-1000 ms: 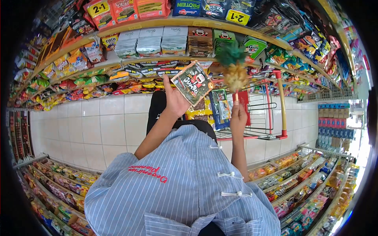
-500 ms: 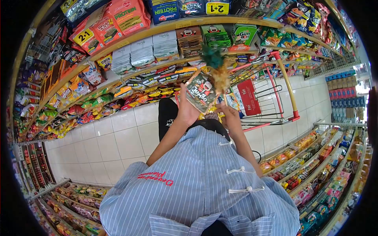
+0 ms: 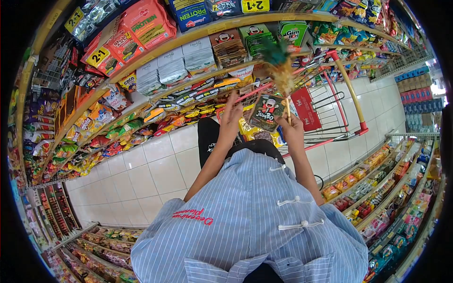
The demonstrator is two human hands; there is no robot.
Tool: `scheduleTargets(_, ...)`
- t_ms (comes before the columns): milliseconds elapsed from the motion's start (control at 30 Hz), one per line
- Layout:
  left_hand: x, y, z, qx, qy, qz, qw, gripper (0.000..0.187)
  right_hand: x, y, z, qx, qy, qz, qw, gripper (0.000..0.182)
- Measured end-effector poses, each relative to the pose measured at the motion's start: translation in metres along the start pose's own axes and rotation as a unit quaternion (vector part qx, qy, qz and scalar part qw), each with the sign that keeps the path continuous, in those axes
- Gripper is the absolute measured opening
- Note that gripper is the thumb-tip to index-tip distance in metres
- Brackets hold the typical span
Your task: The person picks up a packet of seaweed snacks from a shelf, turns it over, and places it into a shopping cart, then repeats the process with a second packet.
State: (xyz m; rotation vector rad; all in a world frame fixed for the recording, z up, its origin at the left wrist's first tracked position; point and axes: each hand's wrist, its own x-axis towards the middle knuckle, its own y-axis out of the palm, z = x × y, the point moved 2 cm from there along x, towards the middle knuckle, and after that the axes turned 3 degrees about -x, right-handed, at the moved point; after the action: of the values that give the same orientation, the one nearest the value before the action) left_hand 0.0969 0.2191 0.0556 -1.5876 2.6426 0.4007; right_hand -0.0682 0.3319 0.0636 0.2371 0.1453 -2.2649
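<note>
My left hand [image 3: 230, 120] is raised, its fingers stretched out, with nothing in it. Just to its right is a dark snack pack marked JUMBO [image 3: 265, 112], its front turned up and its right edge at the fingertips of my right hand. That right hand [image 3: 293, 132] grips the thin stick of a feather duster [image 3: 283, 80], whose tan and green feathers point up toward the shelf and are blurred. Below the JUMBO pack, yellow packs [image 3: 247, 129] show inside the shopping cart [image 3: 347, 89].
Shelves ahead hold stacked white packs [image 3: 198, 56], brown packs [image 3: 229, 49], green packs [image 3: 258, 45] and pink protein packs [image 3: 146, 23]. A red panel [image 3: 305, 109] sits on the cart. Pale floor tiles [image 3: 137, 174] run along the aisle, with more snack shelves [image 3: 387, 193] behind me at right.
My left hand has let go of the JUMBO pack and opened. The pack has moved right, beside my right hand. The duster has shifted right as well.
</note>
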Motion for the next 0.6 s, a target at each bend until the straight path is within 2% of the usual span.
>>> scheduleTargets(33, 0.005, 0.002, 0.009, -0.004, 0.009, 0.063, 0.998, 0.060, -0.006, 0.004, 0.008, 0.003, 0.003, -0.003, 1.000, 0.011)
scheduleTargets(67, 0.004, 0.004, 0.018, -0.002, 0.006, 0.065, 0.998, 0.060, -0.012, 0.009, 0.019, 0.020, 0.041, 0.054, 0.997, 0.019)
scheduleTargets(100, 0.000, 0.013, 0.014, -0.159, -0.089, 0.113, 0.977, 0.059, -0.019, 0.017, 0.035, 0.036, 0.077, 0.112, 0.990, 0.029)
scheduleTargets(133, -0.004, 0.020, 0.013, -0.311, -0.181, 0.156, 0.920, 0.058, -0.024, 0.024, 0.043, 0.053, 0.112, 0.169, 0.978, 0.039)
scheduleTargets(167, -0.003, 0.014, 0.037, -0.326, -0.185, 0.188, 0.908, 0.058, -0.026, 0.030, 0.045, 0.101, 0.090, 0.205, 0.969, 0.049)
scheduleTargets(200, 0.000, 0.015, 0.034, -0.424, -0.218, 0.251, 0.842, 0.059, -0.026, 0.029, 0.046, 0.103, 0.094, 0.201, 0.970, 0.049)
scheduleTargets(267, -0.002, 0.014, 0.036, -0.541, -0.199, 0.192, 0.794, 0.062, -0.025, 0.029, 0.048, 0.077, 0.034, 0.187, 0.979, 0.043)
scheduleTargets(300, -0.002, 0.015, 0.026, -0.540, -0.204, 0.190, 0.795, 0.062, -0.023, 0.024, 0.047, 0.036, -0.031, 0.202, 0.978, 0.041)
scheduleTargets(333, 0.000, 0.013, 0.017, -0.537, -0.202, 0.157, 0.804, 0.062, -0.021, 0.017, 0.033, 0.040, -0.028, 0.200, 0.978, 0.041)
scheduleTargets(400, 0.002, 0.005, 0.015, -0.532, -0.201, 0.124, 0.813, 0.061, -0.017, 0.006, 0.003, -0.076, -0.161, 0.177, 0.968, 0.037)
scheduleTargets(433, 0.003, -0.002, 0.020, -0.568, -0.175, 0.139, 0.792, 0.062, -0.028, 0.002, 0.018, -0.169, -0.070, 0.201, 0.962, 0.034)
scheduleTargets(467, 0.005, -0.010, 0.030, -0.602, -0.149, 0.153, 0.769, 0.063, -0.032, 0.000, 0.020, -0.168, -0.070, 0.198, 0.963, 0.034)
scheduleTargets(500, 0.012, -0.019, 0.049, -0.617, -0.068, 0.317, 0.717, 0.063, -0.035, -0.001, 0.020, -0.252, -0.088, 0.231, 0.936, 0.033)
scheduleTargets(533, 0.010, -0.021, 0.048, -0.617, -0.070, 0.318, 0.717, 0.063, -0.037, -0.002, 0.019, -0.334, -0.104, 0.263, 0.899, 0.032)
scheduleTargets(567, 0.008, -0.023, 0.049, -0.628, -0.127, 0.264, 0.721, 0.063, -0.033, -0.007, 0.012, -0.367, -0.099, 0.203, 0.903, 0.031)
scheduleTargets(600, 0.006, -0.024, 0.047, -0.635, -0.182, 0.207, 0.721, 0.063, -0.028, -0.011, 0.003, -0.366, -0.098, 0.203, 0.903, 0.031)
